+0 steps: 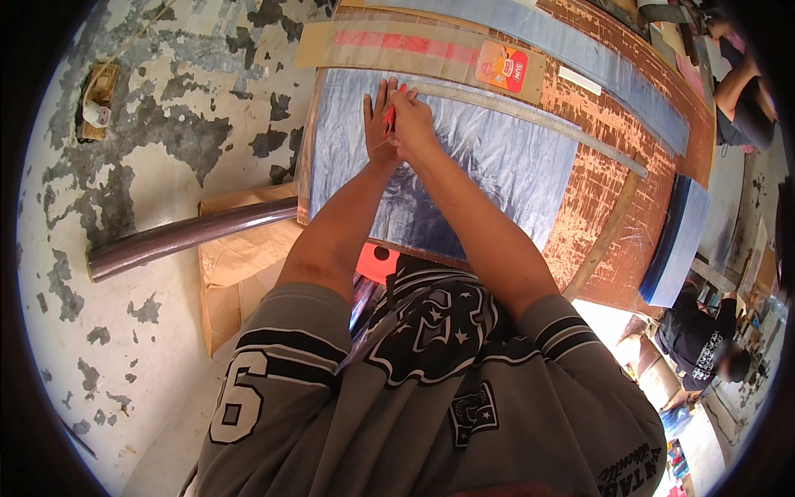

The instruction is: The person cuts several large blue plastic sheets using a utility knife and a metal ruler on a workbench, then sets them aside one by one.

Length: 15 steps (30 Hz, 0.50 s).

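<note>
A shiny bluish-clear plastic sheet (505,174) lies on the worn brown table, with creases and reflections across it. My right hand (416,124) is closed around a slim red cutter knife (389,120) near the sheet's far left corner; its blade is too small to make out. Close beside it, my left hand (378,124) rests flat with its fingers stretched forward. A long metal straightedge (538,120) runs along the far edge of the sheet, its left end close to my right hand.
Beyond the straightedge lies a cardboard strip (319,43) with an orange label (503,66). A wooden strip (609,232) and stacked blue plastic sheets (677,240) sit to the right. A dark roll (190,238) juts out left above brown paper (248,248). Two people work at the right.
</note>
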### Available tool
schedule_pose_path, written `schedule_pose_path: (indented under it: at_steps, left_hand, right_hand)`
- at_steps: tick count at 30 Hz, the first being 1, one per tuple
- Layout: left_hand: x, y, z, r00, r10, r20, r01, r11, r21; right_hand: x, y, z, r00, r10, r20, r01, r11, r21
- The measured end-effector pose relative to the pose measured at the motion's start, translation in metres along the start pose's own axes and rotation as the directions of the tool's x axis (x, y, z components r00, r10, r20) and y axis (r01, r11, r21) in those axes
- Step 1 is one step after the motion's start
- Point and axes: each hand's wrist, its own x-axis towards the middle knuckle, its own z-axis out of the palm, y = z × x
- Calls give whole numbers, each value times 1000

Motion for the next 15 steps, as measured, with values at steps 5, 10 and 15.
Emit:
schedule_pose_path:
  at_steps: [5,10,15]
  left_hand:
    - [-2,-5,4,1000,12,-24,-12,1000,21]
    - [-1,-6,7,999,28,-18,-27,999,24]
    - [-3,-9,11,1000,-12,-28,8,989,-146]
  right_hand:
    - [-2,2,5,1000,-23,-7,22,999,-29]
    - [-1,2,1,999,-27,-19,26,997,-67]
    - [-1,1,5,999,-33,-36,32,999,-30]
